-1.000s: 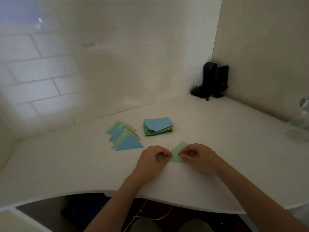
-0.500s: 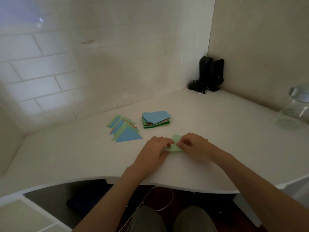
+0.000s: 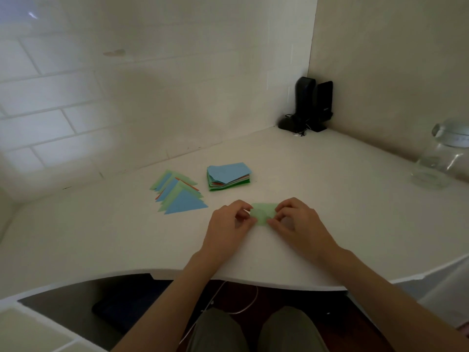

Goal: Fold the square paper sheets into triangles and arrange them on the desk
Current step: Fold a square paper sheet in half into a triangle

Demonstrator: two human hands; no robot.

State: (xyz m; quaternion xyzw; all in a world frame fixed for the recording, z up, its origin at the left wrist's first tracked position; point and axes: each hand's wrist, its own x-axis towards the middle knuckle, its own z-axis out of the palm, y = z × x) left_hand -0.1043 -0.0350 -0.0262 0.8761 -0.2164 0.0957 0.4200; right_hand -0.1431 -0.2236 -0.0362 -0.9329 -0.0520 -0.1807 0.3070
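My left hand (image 3: pixel 229 223) & right hand (image 3: pixel 295 221) both pinch the green sheet (image 3: pixel 262 214) on the table (image 3: pixel 330 199), near folded triangles (image 3: pixel 179 195) & paper stack (image 3: pixel 228 176). No writing legible.

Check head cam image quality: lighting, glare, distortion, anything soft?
Head view: dim, flat light with a green-grey cast; bright glare patch top left on the white tiled wall; wide-angle bending of the white desk front edge and the wall lines; clear glass jar at the right edge smeared; light green paper sheet soft between left hand and right hand.
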